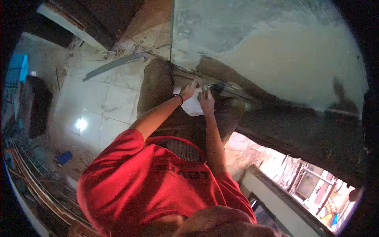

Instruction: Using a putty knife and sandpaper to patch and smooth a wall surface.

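My left hand (188,91), with a dark band on its wrist, reaches over a white, thin-looking thing (192,108) between my knees. Its fingers look stretched out, and the tips are blurred. Close by on the right, my right hand (207,102) has its fingers bent together at the white thing's right side. Whatever they pinch is too small to make out. A dark rounded object (216,87) lies just beyond the right fingers. The kind of the white thing does not show, as both hands partly cover it.
A large grey-white smeared panel (292,55) with a dark edge rises ahead and to the right. A curved grey strip (114,66) lies on the tiled floor (114,93) at left. Long strips (33,177) and a blue object (64,158) lie lower left. A pale ledge (284,201) stands lower right.
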Demonstrator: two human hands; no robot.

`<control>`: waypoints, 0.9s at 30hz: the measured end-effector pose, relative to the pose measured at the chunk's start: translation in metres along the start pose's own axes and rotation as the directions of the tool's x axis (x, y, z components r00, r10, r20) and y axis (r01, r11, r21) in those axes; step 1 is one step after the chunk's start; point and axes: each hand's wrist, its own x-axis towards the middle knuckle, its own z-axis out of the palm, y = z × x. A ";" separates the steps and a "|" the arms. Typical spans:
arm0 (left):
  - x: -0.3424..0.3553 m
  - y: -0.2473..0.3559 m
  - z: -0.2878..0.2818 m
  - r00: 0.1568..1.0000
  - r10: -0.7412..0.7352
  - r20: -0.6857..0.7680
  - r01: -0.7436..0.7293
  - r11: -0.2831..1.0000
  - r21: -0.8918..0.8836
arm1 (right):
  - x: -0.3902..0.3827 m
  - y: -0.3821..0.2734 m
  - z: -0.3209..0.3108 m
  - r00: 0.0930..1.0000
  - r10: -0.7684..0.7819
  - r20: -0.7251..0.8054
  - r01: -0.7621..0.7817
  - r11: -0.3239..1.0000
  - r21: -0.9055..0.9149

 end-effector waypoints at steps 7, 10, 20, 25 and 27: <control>0.025 0.061 -0.008 0.977 -0.119 0.178 0.166 0.947 -0.276 | 0.019 -0.056 -0.035 0.975 -0.220 0.024 0.220 0.974 -0.048; 0.049 0.093 -0.027 0.907 -0.129 0.401 0.361 0.729 -0.582 | 0.049 -0.097 -0.063 0.993 -0.027 0.112 0.062 0.946 -0.320; 0.111 0.141 -0.040 0.944 0.136 0.300 0.168 0.585 -0.794 | 0.143 -0.129 -0.082 0.974 -0.171 0.147 0.221 0.862 -0.456; 0.121 0.122 -0.022 0.755 0.643 -0.129 -0.621 0.765 0.171 | 0.146 -0.141 -0.084 0.960 -0.255 0.115 0.280 0.853 -0.440; 0.125 0.123 -0.020 0.927 0.349 0.139 -0.312 0.921 -0.232 | 0.143 -0.143 -0.085 0.982 -0.095 0.166 0.163 0.869 -0.467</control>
